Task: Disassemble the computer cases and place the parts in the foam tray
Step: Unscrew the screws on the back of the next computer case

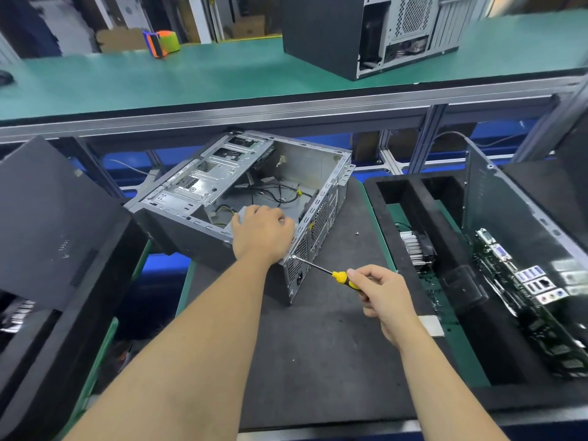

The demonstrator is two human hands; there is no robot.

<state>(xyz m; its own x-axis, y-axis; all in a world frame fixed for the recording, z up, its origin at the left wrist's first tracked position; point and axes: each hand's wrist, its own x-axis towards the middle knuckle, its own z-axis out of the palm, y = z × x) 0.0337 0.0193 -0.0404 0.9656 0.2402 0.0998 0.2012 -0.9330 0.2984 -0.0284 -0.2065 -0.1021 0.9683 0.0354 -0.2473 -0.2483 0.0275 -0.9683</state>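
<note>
Right hand (383,292): fingers curled around the yellow-and-black handled screwdriver (331,273), thin steel shaft angled up and left, tip touching the near rear corner of the open grey sheet-metal computer case (280,173). Left hand (262,232): draped over the case's near top edge, fingers bent down inside around a pale grey boxy part there; grip on that part partly hidden. Case lying on its side on the dark grey work mat (318,345), open face up, loose black and yellow cables inside, perforated rear panel facing right. Just right of the case, on the mat, a small silver screw (357,232). Further right, the black foam tray (410,218) with long slots: a finned aluminium heatsink with black fan (415,248) in one slot, a green motherboard with blue and silver ports (521,281) leaning in the next, a dark metal side panel (496,198) standing behind it. Left, a black case panel (54,224) tilted over another black foam block. Above, a green-topped shelf (191,78) carrying a second black tower case (366,33).
</note>
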